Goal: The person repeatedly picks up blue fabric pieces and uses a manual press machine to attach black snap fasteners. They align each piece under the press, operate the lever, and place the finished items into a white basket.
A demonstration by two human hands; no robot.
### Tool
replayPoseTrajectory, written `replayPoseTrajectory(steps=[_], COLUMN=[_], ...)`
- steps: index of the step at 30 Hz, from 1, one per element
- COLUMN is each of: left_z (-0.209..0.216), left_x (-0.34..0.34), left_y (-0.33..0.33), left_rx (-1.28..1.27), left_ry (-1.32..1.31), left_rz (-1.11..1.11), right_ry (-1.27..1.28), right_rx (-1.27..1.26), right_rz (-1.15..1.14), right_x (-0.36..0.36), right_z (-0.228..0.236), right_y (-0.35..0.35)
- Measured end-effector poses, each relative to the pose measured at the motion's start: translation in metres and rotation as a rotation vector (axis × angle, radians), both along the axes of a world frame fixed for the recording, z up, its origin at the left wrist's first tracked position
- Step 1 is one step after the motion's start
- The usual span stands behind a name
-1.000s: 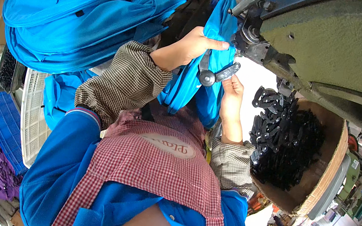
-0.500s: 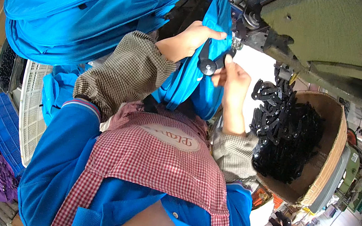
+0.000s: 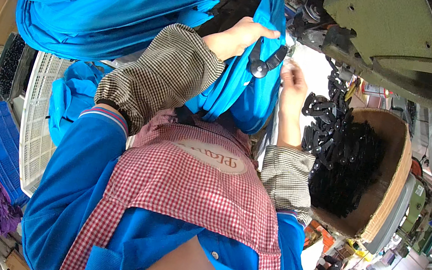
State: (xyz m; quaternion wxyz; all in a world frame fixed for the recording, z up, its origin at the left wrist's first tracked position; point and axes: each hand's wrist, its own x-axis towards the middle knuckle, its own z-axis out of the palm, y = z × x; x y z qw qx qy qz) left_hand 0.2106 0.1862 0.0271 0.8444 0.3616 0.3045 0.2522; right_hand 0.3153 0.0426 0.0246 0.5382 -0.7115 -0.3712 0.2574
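Observation:
My left hand (image 3: pixel 243 34) grips a folded blue fabric piece (image 3: pixel 260 99) near its upper end, the thumb lying across the cloth. The fabric hangs down toward my apron. On it sits a black V-shaped hinge piece (image 3: pixel 258 68) with a round disc at its joint. Just to the right of the hinge piece, apart from it, my right hand (image 3: pixel 294 79) has its fingers curled together. Whatever those fingertips hold, if anything, is too small to make out. Both forearms wear checked sleeve covers.
A large stack of blue fabric pieces (image 3: pixel 118 2) rises at the far left. On the right, a cardboard box (image 3: pixel 393 160) borders a heap of black hinge pieces (image 3: pixel 339 157) that spills toward the white work surface (image 3: pixel 316 72). A green machine part (image 3: pixel 390 33) overhangs the far right.
My right hand has let go of the black hinge piece and moved slightly right, away from it. The blue fabric and my left hand have shifted a little right and up in view.

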Motion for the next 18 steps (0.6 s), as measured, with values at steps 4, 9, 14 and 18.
replayPoseTrajectory(steps=[4,9,14,18], left_z=[-0.001,-0.005,-0.007,0.001], left_x=[0.000,-0.001,-0.007,-0.009], left_y=[0.005,0.007,0.000,-0.004], left_rx=[-0.008,-0.080,-0.089,-0.024], left_ry=[0.030,0.037,0.031,0.056], left_rz=[-0.060,-0.087,-0.049,-0.033], right_ry=[0.568,0.706,0.100,0.269], right_rx=[0.033,0.017,-0.141,-0.044], right_rz=[0.162,0.180,-0.069,-0.017], right_x=[-0.013,-0.016,-0.023,-0.027], right_z=[0.003,-0.002,0.027,0.029], right_y=[-0.003,-0.003,0.000,0.019])
